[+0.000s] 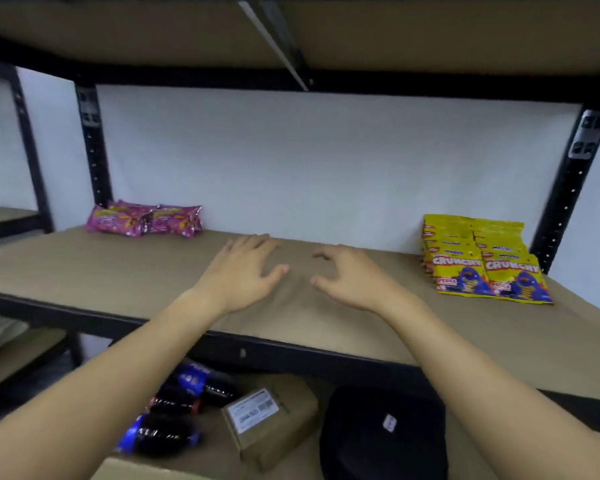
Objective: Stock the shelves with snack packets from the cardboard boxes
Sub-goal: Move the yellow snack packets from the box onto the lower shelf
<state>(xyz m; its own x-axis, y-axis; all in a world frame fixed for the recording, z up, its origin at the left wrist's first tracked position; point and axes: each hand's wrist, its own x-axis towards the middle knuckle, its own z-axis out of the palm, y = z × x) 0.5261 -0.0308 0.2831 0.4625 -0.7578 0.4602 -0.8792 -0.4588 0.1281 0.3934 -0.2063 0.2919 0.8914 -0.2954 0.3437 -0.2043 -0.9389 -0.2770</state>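
Both my hands hover over the middle of a brown shelf board (309, 317) and hold nothing. My left hand (243, 271) is flat with straight fingers just above the board. My right hand (350, 277) has loosely curled fingers. Pink snack packets (146, 220) lie at the shelf's back left against the wall. Several yellow snack packets (482, 261) marked "Crunchy" are stacked in rows at the back right. A small cardboard box (274, 420) with a white label sits on the shelf below.
Black metal uprights (568, 188) frame the shelf, and another board (291, 29) runs overhead. On the lower shelf lie dark soda bottles (184, 403) with blue labels and a black bag (385, 438). A second rack (21, 223) stands to the left.
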